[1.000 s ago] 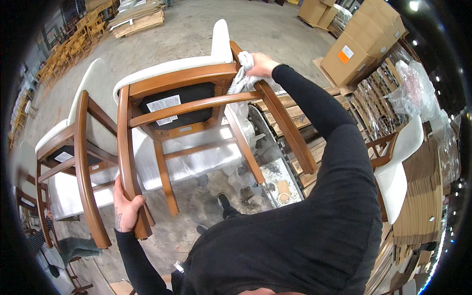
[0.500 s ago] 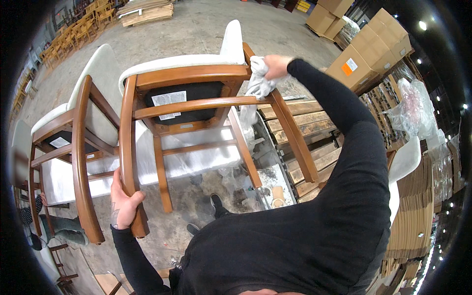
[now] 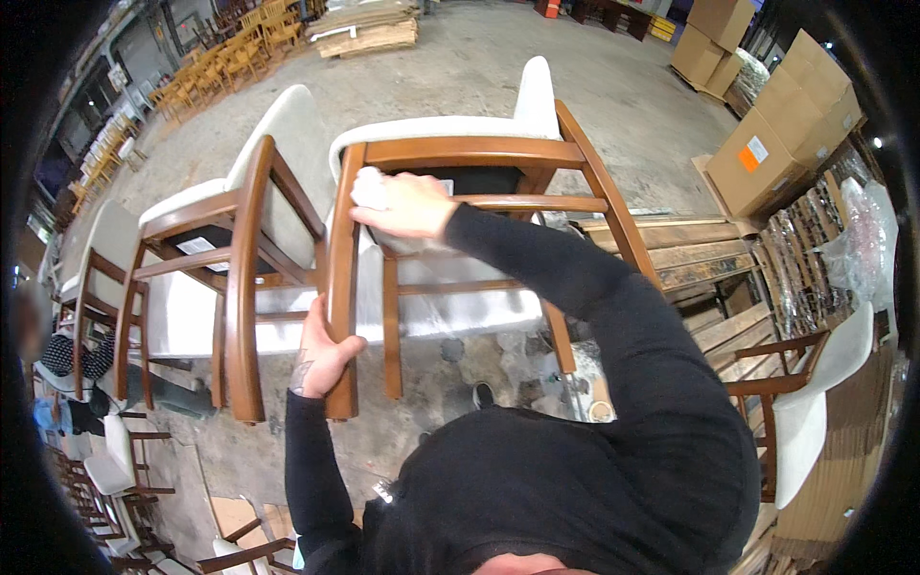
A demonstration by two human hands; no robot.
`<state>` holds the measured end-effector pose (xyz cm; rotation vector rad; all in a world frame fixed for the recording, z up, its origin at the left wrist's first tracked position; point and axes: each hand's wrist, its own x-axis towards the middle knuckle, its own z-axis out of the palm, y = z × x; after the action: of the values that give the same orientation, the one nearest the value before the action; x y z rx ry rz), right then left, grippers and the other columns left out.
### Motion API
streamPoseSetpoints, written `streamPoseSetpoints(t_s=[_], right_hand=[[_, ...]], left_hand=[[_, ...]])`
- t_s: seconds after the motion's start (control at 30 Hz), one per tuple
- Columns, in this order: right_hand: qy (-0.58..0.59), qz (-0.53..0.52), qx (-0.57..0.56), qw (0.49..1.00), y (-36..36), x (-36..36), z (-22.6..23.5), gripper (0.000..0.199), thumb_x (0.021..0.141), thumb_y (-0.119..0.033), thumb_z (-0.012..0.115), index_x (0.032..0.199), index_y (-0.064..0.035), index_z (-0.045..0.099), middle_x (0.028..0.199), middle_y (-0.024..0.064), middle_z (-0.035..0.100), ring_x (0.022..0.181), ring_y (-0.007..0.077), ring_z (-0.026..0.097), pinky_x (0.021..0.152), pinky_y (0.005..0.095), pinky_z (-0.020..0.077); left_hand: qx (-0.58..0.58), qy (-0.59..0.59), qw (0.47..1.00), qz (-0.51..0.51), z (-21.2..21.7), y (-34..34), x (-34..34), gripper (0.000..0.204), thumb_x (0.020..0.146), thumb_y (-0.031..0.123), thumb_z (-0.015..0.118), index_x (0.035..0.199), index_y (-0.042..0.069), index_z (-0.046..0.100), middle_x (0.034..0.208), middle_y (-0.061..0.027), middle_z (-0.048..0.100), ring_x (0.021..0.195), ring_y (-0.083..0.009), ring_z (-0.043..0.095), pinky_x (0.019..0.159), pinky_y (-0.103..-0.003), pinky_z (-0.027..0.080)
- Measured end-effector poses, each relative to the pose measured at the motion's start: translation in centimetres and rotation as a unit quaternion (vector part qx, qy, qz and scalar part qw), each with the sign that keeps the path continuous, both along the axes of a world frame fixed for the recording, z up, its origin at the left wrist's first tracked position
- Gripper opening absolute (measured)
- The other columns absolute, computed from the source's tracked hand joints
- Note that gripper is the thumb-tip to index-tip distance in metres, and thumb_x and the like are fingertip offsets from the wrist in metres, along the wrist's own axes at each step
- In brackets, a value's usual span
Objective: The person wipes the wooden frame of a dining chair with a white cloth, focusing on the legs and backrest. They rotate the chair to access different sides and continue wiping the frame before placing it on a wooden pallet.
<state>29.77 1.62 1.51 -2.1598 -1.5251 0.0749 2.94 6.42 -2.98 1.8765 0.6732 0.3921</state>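
A chair with a brown wooden frame and a pale upholstered seat stands tipped before me, its underside facing me. My left hand grips the lower part of its left front leg, thumb on the near side. My right hand is closed on a crumpled white cloth, pressed against the top of that same leg, just under the seat rail. Behind my right wrist, part of the dark seat underside is hidden. A second matching chair stands close by on the left.
The chairs rest by a bench covered in shiny plastic. To the right lie wooden pallets, a cardboard box and another pale chair. Farther left, a person in a dotted top is partly hidden behind chairs.
My right hand has moved the cloth leftward, from the chair's right corner to the top of its left leg. My left hand keeps its hold. The whole view has shifted.
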Motion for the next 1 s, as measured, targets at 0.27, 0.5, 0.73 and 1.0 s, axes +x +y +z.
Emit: streamPoseSetpoints(t_s=[0.27,0.5,0.73,1.0], right_hand=[[-0.045,-0.009,0.278,0.960,0.0,-6.2,-4.1,0.051,0.081,-0.022,0.072,0.127,-0.0044,0.057,0.117,0.0199,0.055,0.116,0.0368,0.053,0.100,0.0508,0.0419],[0.033,-0.121,0.124,0.984,4.6,-5.0,-0.5,0.033,0.090,-0.029,0.059,0.104,-0.0004,0.064,0.088,0.0176,0.067,0.079,0.0367,0.069,0.079,0.0475,0.0544],[0.259,-0.038,0.417,0.870,-2.3,-14.5,-11.3,0.047,0.084,-0.007,0.067,0.127,0.0013,0.054,0.130,0.0257,0.055,0.120,0.0415,0.056,0.104,0.0438,0.0448],[0.675,-0.110,0.377,0.624,2.4,-11.5,-10.0,0.037,0.106,-0.036,0.050,0.105,-0.0014,0.063,0.089,-0.0011,0.058,0.081,0.0107,0.051,0.077,0.0316,0.0462]], left_hand=[[0.030,0.008,1.000,-0.006,0.7,0.2,0.5,0.072,0.070,0.007,0.072,0.135,-0.007,0.044,0.121,-0.0184,0.063,0.114,-0.0252,0.060,0.102,-0.034,0.044],[0.025,0.022,0.999,-0.010,0.3,-0.1,0.0,0.066,0.072,0.008,0.069,0.133,-0.004,0.047,0.116,-0.0158,0.063,0.104,-0.0243,0.062,0.093,-0.035,0.049],[-0.203,-0.077,0.974,0.061,-0.9,0.9,-1.0,0.062,0.099,0.030,0.046,0.148,-0.007,0.038,0.144,-0.0136,0.050,0.133,-0.0208,0.045,0.114,-0.034,0.030],[-0.057,-0.005,0.996,0.068,-0.9,1.0,-0.8,0.063,0.108,0.042,0.039,0.147,-0.006,0.040,0.147,-0.0161,0.048,0.137,-0.0224,0.042,0.116,-0.034,0.029]])
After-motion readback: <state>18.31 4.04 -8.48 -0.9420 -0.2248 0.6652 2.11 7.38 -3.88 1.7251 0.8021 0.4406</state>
